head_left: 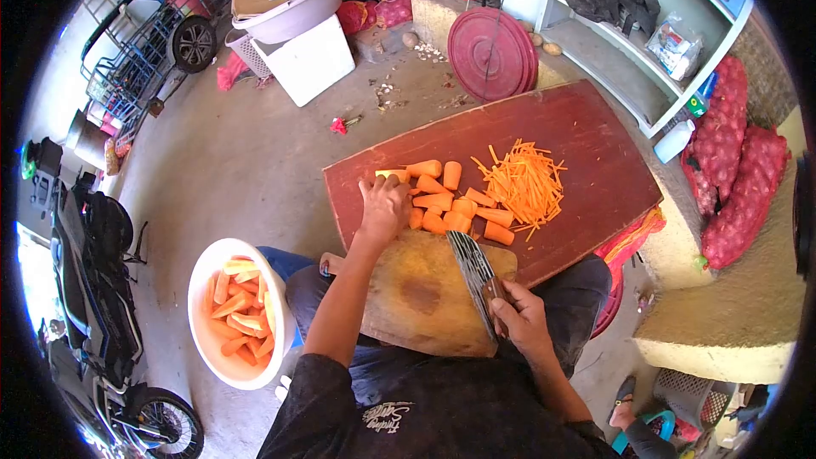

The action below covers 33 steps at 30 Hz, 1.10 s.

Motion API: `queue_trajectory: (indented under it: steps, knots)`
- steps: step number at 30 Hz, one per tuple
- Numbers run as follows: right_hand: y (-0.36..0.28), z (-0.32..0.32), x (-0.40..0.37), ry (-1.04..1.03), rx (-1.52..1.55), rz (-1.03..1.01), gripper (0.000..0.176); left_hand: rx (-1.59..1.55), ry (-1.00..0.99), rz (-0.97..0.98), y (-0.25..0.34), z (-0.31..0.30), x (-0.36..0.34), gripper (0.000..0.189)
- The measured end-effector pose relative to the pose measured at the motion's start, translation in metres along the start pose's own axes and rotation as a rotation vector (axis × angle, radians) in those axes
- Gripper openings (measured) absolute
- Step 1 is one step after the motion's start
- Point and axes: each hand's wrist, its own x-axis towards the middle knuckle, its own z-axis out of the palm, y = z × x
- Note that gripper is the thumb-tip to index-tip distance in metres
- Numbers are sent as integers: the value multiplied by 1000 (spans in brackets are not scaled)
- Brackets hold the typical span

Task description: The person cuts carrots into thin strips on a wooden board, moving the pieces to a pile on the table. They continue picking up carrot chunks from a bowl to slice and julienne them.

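My left hand [385, 206] reaches to the left end of a group of peeled carrot pieces, its fingers curled on a carrot piece [393, 174] that shows just past the fingertips. How firm that hold is stays partly hidden by the hand. In my right hand [520, 321] is the wooden handle of a kitchen knife [473, 269], its broad blade lying over the right side of a worn wooden chopping board [421, 289]. Beyond the board are several carrot chunks [457, 219]. To their right rises a heap of thin carrot sticks [524, 183].
A dark red wooden tabletop [586, 132] bears the carrots. On the left stands a white bucket [202, 306] of long carrot pieces. Red mesh sacks [739, 195] and a shelf [586, 42] are at the right. A motorcycle [93, 289] stands far left.
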Motion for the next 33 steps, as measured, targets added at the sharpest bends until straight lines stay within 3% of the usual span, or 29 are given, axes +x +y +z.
queue_trajectory:
  steps: [3,6,7,11,16,21,24,30,33]
  knots:
    - [-2,-2,-5,20,-13,45,39,-118,218,6,9,-24,-11,11]
    - [0,-7,-7,-25,-95,29,41,-541,-17,-330,26,-54,-44,12]
    - [-3,-6,-9,-42,-129,33,41,-582,73,-313,37,-57,-64,15]
    - [-17,0,-14,-125,-256,86,40,-710,15,-497,94,-72,-127,23]
    - [-25,14,-16,-201,-327,101,40,-511,-13,-404,112,-71,-170,41]
    - [-24,26,-10,-216,-408,5,38,-432,-25,-241,103,-81,-177,40]
    - [-26,32,0,-295,-436,78,42,-434,-15,-173,98,-78,-180,38]
    - [-20,35,2,-300,-564,-53,45,-460,39,-45,100,-76,-174,33]
    - [-32,38,2,-343,-619,-9,44,-474,5,10,97,-71,-176,37]
